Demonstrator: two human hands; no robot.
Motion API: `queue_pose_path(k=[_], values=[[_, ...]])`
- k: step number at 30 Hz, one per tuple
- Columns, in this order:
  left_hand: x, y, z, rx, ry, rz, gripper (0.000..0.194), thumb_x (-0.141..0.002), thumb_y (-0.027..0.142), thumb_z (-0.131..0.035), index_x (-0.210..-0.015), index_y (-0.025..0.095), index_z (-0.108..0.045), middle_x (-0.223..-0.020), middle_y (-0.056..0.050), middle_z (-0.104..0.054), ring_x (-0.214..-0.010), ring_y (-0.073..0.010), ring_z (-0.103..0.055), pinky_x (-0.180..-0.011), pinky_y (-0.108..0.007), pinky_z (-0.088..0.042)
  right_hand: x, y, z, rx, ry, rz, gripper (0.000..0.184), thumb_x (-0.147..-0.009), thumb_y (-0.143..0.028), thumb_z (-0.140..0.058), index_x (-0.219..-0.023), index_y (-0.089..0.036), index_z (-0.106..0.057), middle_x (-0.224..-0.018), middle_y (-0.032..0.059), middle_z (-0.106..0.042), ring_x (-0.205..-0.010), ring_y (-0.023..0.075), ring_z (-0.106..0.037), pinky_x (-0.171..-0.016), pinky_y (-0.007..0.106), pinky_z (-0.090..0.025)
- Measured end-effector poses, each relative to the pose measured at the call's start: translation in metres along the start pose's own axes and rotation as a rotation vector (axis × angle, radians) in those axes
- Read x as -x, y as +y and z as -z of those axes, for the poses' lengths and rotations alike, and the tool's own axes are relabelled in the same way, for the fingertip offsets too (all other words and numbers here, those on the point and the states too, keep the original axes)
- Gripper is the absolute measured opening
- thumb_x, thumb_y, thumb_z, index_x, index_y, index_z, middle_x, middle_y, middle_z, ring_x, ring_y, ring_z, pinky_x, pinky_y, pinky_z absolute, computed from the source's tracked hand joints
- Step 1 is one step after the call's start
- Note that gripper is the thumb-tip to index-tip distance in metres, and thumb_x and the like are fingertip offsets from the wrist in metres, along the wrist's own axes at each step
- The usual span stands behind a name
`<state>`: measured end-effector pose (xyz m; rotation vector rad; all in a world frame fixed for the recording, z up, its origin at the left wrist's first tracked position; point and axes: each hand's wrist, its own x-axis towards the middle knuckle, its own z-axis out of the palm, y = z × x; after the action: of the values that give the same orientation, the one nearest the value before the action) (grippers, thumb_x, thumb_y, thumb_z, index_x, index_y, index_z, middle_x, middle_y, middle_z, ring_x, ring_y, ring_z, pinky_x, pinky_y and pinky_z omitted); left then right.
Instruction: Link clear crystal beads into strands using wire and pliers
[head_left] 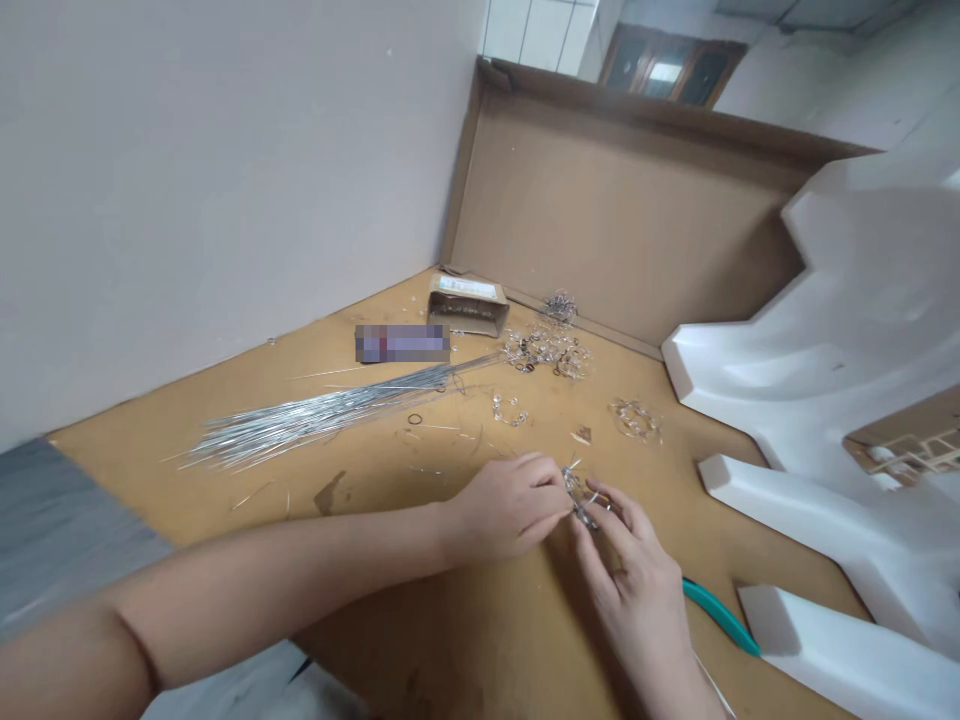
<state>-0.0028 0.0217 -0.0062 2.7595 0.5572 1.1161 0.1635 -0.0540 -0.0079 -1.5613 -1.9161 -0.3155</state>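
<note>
A single view looks from the person's head, facing forward and steeply down over the table (442, 472). It sits close above the work: the left hand (510, 505) and right hand (637, 585) fall low and just right of the middle, with the forearms running in from the lower left corner and the bottom edge. The view leans sideways, so the top edge of the cardboard (630, 220) slopes down to the right. It takes in the pale wall (225, 180) on the left, white foam (847, 370) on the right, and a distant window (664, 72) at the top.
</note>
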Motion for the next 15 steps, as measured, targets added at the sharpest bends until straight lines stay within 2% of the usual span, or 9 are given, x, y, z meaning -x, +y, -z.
queue_pose_path(k=[4, 8, 12, 15], values=[[-0.003, 0.004, 0.005, -0.052, -0.037, -0.036, 0.027, -0.089, 0.020, -0.032, -0.081, 0.013, -0.056, -0.080, -0.006, -0.055, -0.075, -0.0149, -0.047, -0.068, -0.026, -0.040, 0.000, -0.003, 0.002, 0.151, 0.081, 0.099, 0.018, -0.082, -0.027, -0.051, -0.094, -0.020, -0.064, -0.110, 0.0087, -0.059, -0.088, 0.0195, -0.060, -0.074, 0.032, -0.048], [-0.004, 0.010, 0.007, -0.054, -0.062, 0.038, 0.025, -0.089, 0.021, -0.032, -0.079, 0.015, -0.053, -0.079, -0.005, -0.053, -0.073, -0.0145, -0.046, -0.064, -0.026, -0.040, -0.003, -0.009, 0.006, 0.286, 0.085, 0.141, 0.019, -0.083, -0.026, -0.050, -0.094, -0.020, -0.064, -0.111, 0.0092, -0.059, -0.083, 0.0202, -0.059, -0.070, 0.033, -0.046], [-0.003, 0.014, 0.004, -0.071, -0.089, 0.110, 0.021, -0.087, 0.022, -0.034, -0.077, 0.016, -0.050, -0.079, -0.004, -0.051, -0.074, -0.0150, -0.046, -0.063, -0.026, -0.039, -0.003, -0.013, 0.005, 0.294, 0.079, 0.163, 0.018, -0.082, -0.025, -0.050, -0.091, -0.019, -0.064, -0.110, 0.0104, -0.059, -0.081, 0.0212, -0.057, -0.071, 0.035, -0.045], [-0.003, 0.014, 0.002, -0.144, -0.127, 0.081, 0.020, -0.086, 0.019, -0.033, -0.075, 0.015, -0.049, -0.077, -0.005, -0.050, -0.073, -0.0159, -0.044, -0.061, -0.028, -0.039, -0.002, -0.013, 0.003, 0.261, 0.066, 0.127, 0.017, -0.081, -0.026, -0.051, -0.089, -0.019, -0.063, -0.111, 0.0101, -0.058, -0.084, 0.0216, -0.058, -0.075, 0.036, -0.045]])
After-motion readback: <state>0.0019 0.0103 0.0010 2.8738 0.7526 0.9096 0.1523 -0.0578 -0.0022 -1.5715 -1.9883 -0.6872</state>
